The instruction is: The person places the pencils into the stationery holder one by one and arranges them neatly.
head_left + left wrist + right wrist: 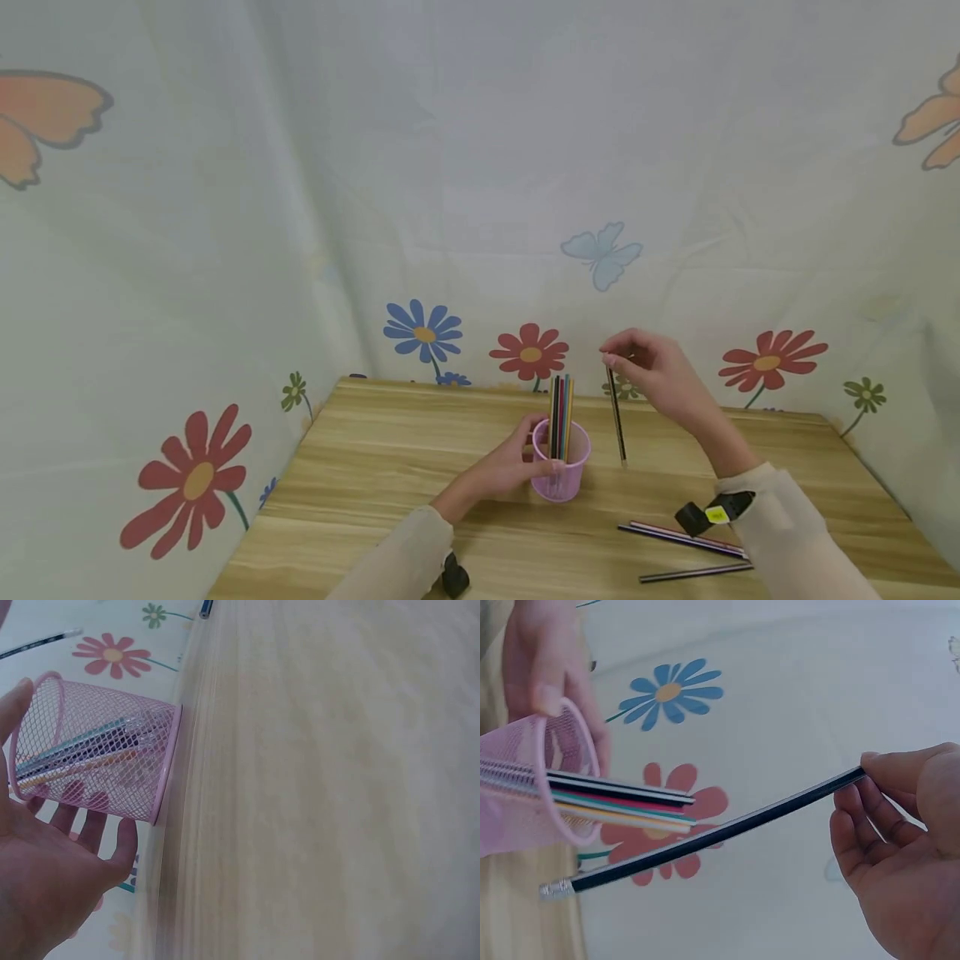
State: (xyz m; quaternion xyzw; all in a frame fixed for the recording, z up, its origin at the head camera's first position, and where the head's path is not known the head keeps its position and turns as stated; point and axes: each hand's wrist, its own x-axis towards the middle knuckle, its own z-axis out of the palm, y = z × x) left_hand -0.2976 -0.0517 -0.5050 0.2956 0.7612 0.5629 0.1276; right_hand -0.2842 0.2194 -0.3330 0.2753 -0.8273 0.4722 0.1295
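Observation:
A pink mesh pencil cup (573, 479) stands upright on the wooden table, with several coloured pencils (561, 417) leaning inside it. My left hand (506, 462) holds the cup from its left side, thumb across the front and fingers behind. To the right of the cup, my right hand (656, 375) pinches a black striped pencil (720, 829) by its upper end between thumb and fingertips. That pencil hangs down in the air, slightly tilted, its metal-and-eraser end (556, 889) lowest. It is apart from the cup.
On the table (390, 442) at the front right lie loose pencils: a close group (686, 537) and a single dark one (693, 573), partly hidden by the right sleeve. A white cloth (480, 167) with printed flowers and butterflies hangs behind and at the sides.

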